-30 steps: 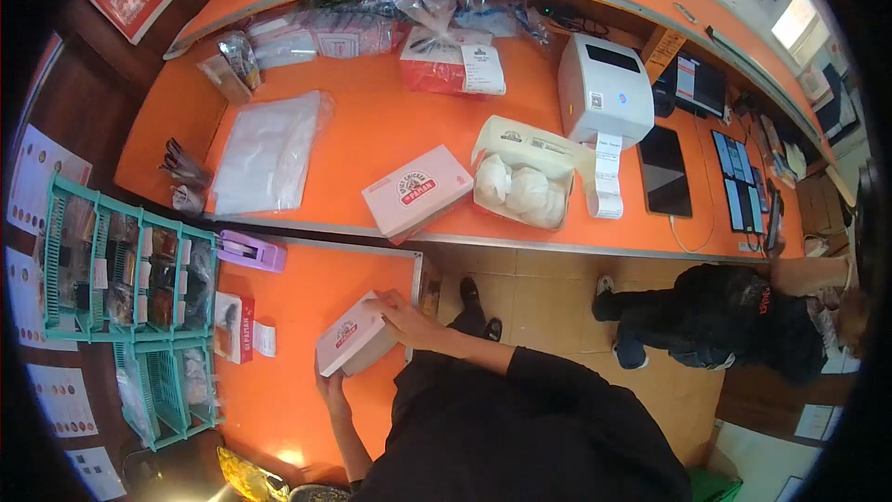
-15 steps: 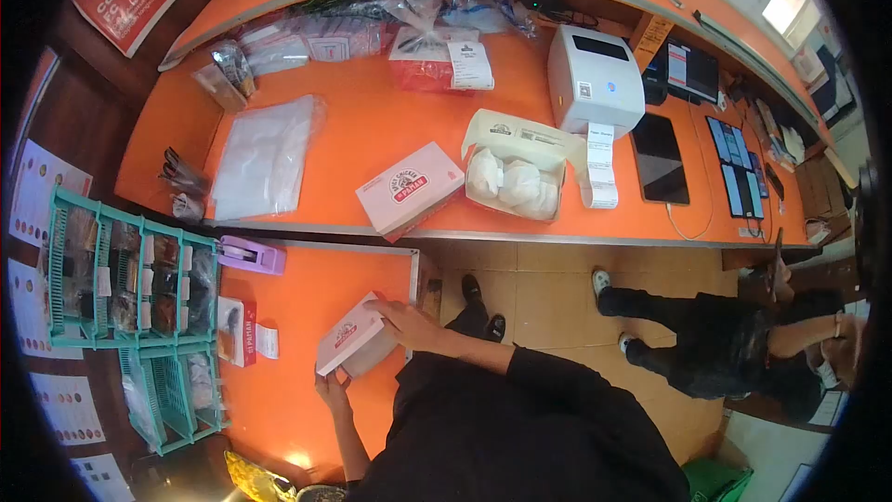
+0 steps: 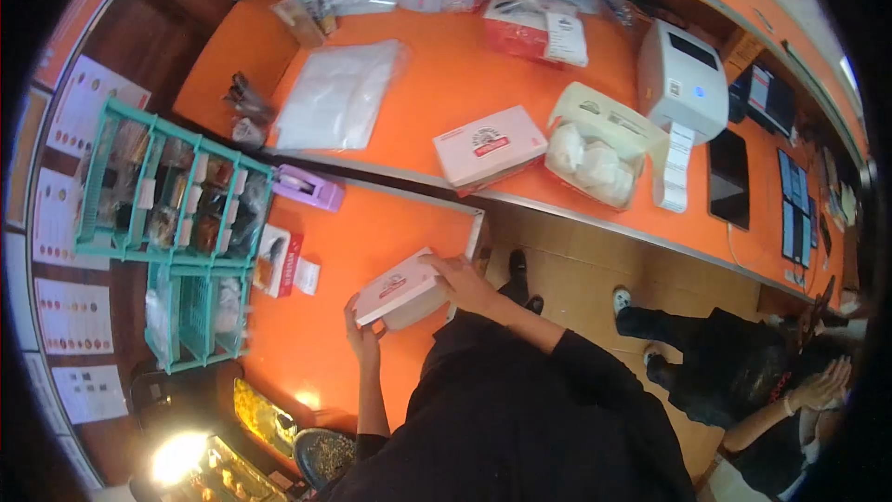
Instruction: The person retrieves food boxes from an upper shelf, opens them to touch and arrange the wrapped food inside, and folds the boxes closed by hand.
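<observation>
A white and red takeaway box (image 3: 400,293) with a printed logo is between my hands over the orange counter. My left hand (image 3: 364,330) grips its near left corner, fingers partly hidden. My right hand (image 3: 462,284) holds its right end, with the thumb and fingers at the lid's edge. The lid looks closed; a small dark opening shows low on the near side. Left of it on the same counter lie a smaller red and white box (image 3: 277,262) and a small paper slip (image 3: 307,277).
On the long counter are a closed box (image 3: 490,147), an open box (image 3: 595,167) with white wrapped items, a label printer (image 3: 683,84), a tablet (image 3: 728,178) and plastic bags (image 3: 339,95). Teal racks (image 3: 200,307) and a purple tape dispenser (image 3: 308,188) stand left. Another person (image 3: 743,367) is at right.
The view has turned and shifted, so the counters appear tilted and moved right. Both hands still hold the box. At right, the other person's hands have come into clearer view.
</observation>
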